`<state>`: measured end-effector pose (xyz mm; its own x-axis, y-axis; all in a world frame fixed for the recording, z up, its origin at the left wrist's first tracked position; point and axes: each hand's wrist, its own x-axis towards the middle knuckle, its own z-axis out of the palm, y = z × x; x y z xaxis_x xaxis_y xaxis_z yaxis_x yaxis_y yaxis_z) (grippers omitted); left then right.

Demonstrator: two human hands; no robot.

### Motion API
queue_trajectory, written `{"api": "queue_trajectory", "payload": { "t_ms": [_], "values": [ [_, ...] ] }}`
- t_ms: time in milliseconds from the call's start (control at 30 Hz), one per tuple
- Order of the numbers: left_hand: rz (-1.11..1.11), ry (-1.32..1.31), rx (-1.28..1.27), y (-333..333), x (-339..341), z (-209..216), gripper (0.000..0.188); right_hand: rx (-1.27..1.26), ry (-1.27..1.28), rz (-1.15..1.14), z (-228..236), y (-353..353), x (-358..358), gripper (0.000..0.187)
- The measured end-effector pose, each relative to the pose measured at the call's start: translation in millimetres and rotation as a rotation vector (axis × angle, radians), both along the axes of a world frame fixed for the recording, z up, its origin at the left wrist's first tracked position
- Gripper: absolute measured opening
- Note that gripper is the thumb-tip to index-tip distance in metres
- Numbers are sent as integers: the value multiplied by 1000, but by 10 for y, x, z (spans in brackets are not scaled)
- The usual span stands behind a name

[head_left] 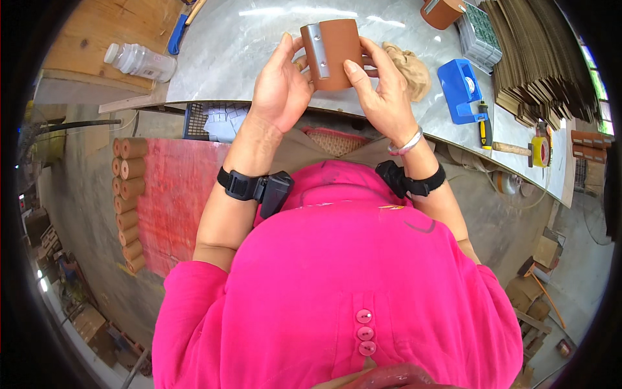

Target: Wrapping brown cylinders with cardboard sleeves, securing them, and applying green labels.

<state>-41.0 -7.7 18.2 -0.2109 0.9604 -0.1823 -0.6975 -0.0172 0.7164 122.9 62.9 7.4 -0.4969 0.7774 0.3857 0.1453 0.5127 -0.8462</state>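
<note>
Over the table's near edge I hold up a reddish-brown cylinder (342, 55) with a riveted metal strip (317, 52) down its left side. My right hand (387, 87) grips it from the right, thumb pressed on its front and fingers behind. At its left side is my left hand (282, 91), thumb raised off the surface and fingers curled against and partly behind the cylinder, which hides their tips. Crumpled tan paper or cloth (413, 71) lies just beyond my right hand. Another brown cylinder (442, 11) sits at the far right.
On the table (227, 58) are a blue tape dispenser (459, 94), a yellow-black screwdriver (484, 126), a hammer (518, 149), stacked cardboard sheets (538, 58) and a green-grey box (481, 39). A clear bottle (142, 61) lies at left. Brown rolls (133, 168) line a red surface (178, 201) lower left.
</note>
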Motion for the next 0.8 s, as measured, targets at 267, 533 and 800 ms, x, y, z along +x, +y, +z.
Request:
{"api": "queue_trajectory", "payload": {
  "t_ms": [267, 533, 800],
  "values": [
    [-14, -23, -2, -63, 71, 130, 66, 93, -59, 45, 62, 68, 26, 72],
    [-16, 171, -22, -87, 14, 15, 72, -243, 34, -3, 3, 52, 62, 68],
    [-262, -88, 69, 70, 69, -78, 66, -603, 467, 263, -199, 74, 60, 65]
  ]
}}
